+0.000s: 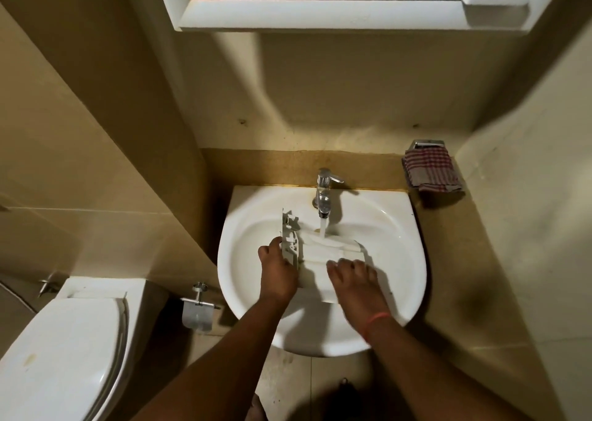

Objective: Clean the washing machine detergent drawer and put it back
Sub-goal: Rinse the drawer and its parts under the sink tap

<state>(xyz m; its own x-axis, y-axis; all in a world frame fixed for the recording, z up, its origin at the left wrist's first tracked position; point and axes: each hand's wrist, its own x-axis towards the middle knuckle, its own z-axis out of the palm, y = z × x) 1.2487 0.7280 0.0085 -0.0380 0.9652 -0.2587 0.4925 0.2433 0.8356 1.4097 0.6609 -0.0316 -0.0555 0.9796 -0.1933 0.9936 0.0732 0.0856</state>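
Note:
The white plastic detergent drawer [323, 254] lies across the bowl of the white sink [400, 260], under water running from the chrome tap [324, 193]. My left hand [278, 268] grips the drawer's front panel at its left end, fingers curled round the edge. My right hand [352, 276] rests on the drawer's body with fingers spread flat over the top. A red thread circles my right wrist.
A checked red cloth [431, 172] hangs on a chrome holder on the counter at the back right. A white toilet [64, 340] stands at the lower left, with a paper holder [197, 311] beside the sink. A white-framed cabinet [336, 4] hangs above.

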